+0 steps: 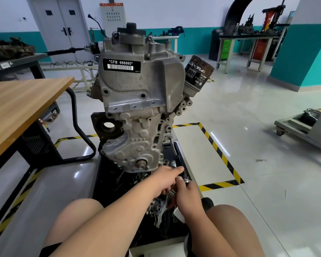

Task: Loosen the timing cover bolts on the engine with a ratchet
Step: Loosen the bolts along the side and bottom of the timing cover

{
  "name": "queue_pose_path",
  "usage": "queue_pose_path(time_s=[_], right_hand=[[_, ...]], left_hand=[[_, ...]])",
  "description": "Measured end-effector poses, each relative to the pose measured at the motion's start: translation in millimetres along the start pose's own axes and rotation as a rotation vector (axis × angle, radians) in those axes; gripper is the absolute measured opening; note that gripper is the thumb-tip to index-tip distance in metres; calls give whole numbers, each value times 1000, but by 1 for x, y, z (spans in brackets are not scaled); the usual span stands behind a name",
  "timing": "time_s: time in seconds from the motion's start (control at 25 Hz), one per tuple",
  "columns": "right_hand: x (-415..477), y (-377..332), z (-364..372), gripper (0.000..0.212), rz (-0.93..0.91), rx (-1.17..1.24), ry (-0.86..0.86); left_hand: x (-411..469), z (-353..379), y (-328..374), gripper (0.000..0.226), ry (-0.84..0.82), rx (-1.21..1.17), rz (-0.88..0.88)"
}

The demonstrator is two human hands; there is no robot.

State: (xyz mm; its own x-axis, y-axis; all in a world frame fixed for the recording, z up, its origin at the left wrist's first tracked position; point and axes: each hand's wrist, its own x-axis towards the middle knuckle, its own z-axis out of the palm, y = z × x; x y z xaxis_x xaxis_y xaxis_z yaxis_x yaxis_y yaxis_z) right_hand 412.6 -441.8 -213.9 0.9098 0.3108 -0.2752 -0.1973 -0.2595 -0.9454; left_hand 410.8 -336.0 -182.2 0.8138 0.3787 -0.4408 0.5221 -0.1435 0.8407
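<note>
The grey engine stands upright on a black stand, its timing cover (137,145) facing me. A thin extension bar (173,147) runs from a bolt on the cover's right edge down to the ratchet (174,165). My left hand (165,180) reaches across the base of the engine. Its thumb stretches along the ratchet and its fingers are curled beneath. Just to its right, my right hand (187,197) pinches the silver end of the ratchet handle (186,181). Most of the handle is hidden by both hands.
A wooden-topped table (17,108) stands at the left, with a black tube frame (78,130) close to the engine. An oil filter (197,75) juts out at the engine's upper right. Loose metal parts (159,210) lie in the black stand tray (107,175). My bare knees flank the tray.
</note>
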Motion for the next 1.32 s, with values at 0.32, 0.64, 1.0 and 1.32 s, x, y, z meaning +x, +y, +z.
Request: queue_pose_path(time_s=[0.32,0.64,1.0,1.32], right_hand=[[1,0,-8,31,-20,-91,21],[-1,6,-4,43,-183,-314,76],[-9,0,2,34,-45,-237,-11],[-10,-1,10,57,-16,-175,-1]], left_hand=[[10,-15,-12,27,-239,-88,-2],[14,-5,-17,16,-285,-327,-22],[13,-12,-20,20,-162,-292,11],[12,-4,-31,37,-43,-178,94]])
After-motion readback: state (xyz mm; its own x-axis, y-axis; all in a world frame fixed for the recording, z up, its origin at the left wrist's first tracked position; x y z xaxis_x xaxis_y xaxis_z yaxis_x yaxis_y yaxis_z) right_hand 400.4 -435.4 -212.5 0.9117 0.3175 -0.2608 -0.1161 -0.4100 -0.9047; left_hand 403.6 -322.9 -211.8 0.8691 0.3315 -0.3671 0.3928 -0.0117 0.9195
